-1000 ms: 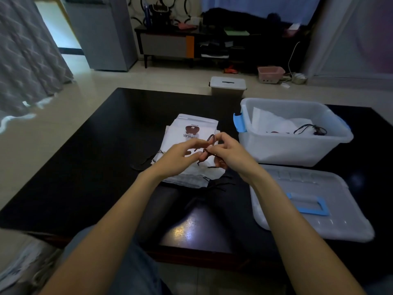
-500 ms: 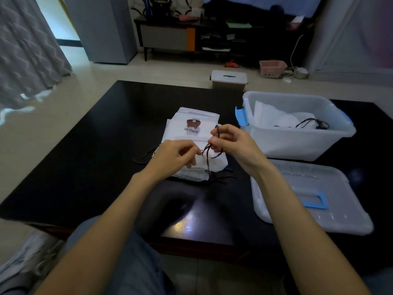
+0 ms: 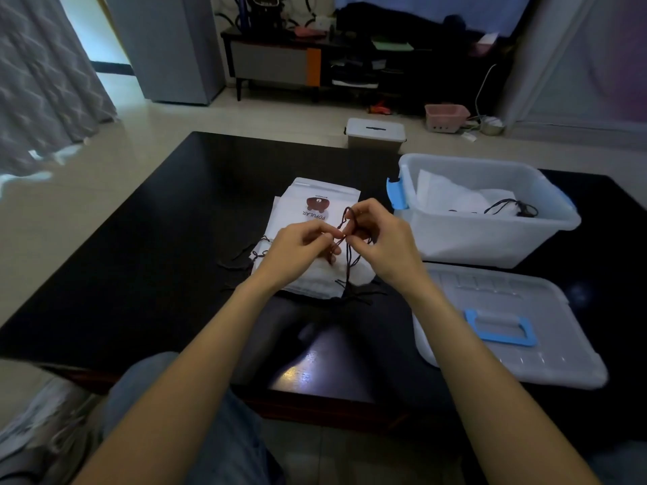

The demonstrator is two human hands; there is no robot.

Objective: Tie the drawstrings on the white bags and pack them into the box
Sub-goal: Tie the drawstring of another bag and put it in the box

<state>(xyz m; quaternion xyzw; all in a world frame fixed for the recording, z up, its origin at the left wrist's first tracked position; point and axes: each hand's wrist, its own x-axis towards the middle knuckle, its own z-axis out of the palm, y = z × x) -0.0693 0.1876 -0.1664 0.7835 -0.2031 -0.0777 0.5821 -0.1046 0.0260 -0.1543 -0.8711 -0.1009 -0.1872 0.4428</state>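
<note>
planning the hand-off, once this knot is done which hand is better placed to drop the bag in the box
Probably the right hand. The open box stands on its side of the table, just past it, while the left hand would have to cross over. Both now pinch the drawstring above the white bags.

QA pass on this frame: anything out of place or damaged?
Nothing stands out. Both hands pinch a drawstring over the bag stack; box open, its lid flat beside it.
</note>
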